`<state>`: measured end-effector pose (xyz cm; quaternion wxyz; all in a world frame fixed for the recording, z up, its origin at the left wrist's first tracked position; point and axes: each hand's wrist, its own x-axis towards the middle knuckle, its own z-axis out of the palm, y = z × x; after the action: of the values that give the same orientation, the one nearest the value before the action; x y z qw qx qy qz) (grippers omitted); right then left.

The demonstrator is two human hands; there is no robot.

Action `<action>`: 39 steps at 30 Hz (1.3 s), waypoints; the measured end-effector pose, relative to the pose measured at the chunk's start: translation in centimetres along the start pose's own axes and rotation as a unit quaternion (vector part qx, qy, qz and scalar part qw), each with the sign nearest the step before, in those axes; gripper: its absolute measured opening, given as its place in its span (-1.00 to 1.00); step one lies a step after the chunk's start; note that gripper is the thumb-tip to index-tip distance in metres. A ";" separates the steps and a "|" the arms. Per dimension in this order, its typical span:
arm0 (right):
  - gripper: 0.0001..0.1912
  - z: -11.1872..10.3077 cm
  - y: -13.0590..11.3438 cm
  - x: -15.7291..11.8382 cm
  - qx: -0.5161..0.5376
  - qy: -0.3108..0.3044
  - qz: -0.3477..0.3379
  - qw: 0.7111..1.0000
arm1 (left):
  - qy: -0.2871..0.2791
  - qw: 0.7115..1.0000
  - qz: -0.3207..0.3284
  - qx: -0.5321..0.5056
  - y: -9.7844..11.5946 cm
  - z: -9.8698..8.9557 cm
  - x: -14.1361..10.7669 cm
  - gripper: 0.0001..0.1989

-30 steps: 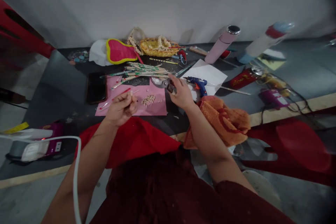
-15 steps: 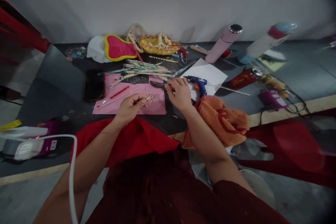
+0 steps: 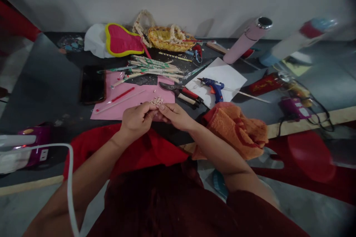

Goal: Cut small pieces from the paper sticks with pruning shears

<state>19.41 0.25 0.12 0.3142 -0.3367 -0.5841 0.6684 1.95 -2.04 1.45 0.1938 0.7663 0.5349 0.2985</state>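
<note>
Meeting at the fingertips, left hand [image 3: 137, 120] and right hand [image 3: 177, 115] each show a pinched grip, contents indeterminable; small pale pieces [image 3: 157, 100] lie just above, mid-frame; pruning shears [image 3: 191, 94] slant down rightward, nearer right hand.

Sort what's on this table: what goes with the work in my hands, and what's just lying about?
Likely the work's:
- small pale pieces
- pink paper
- cutters
- sticks
- perhaps glue gun

Probably just lying about:
- phone
- pink flask
- orange towel
- red can
</note>
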 end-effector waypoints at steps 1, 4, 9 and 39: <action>-0.52 0.2 0.1 0.0 0.039 0.001 0.010 0.999 | 0.022 1.000 0.011 0.003 0.1 0.0 0.0 -0.82; -0.53 0.7 0.3 -0.2 0.135 0.002 0.039 0.990 | 0.073 0.996 0.037 0.020 0.2 0.2 0.0 -0.82; -0.53 0.3 0.1 -0.1 0.101 -0.008 0.056 0.993 | 0.075 0.995 0.063 0.019 -0.2 0.6 0.0 -0.86; -0.48 -2.9 0.9 1.5 -0.225 0.177 -0.123 0.950 | 0.015 0.996 -0.082 0.032 -1.7 0.9 0.7 -0.77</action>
<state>20.92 3.03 -1.15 0.4085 -0.4375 -0.6907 0.4058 1.54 -0.78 -0.09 0.1851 0.7210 0.6082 0.2756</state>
